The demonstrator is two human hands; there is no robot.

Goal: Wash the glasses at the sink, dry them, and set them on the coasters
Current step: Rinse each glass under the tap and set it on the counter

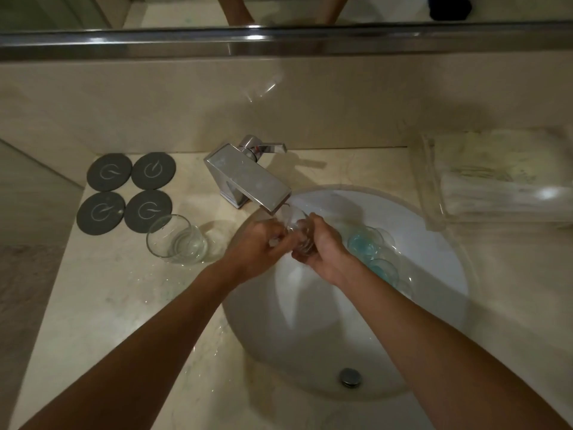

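Rinsing goes best with the clear tumbler (297, 231) kept under the faucet (248, 178) spout; left hand (263, 246) and right hand (322, 246) both grip it; four coasters (128, 190) left of the faucet sit bare.

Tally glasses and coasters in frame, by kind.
Coasters: 4, all bare
Glasses: 4, one on the counter, one in both hands, two in the sink
Total: 8

Head camera looks steeply down (close in) over the sink (434, 243).
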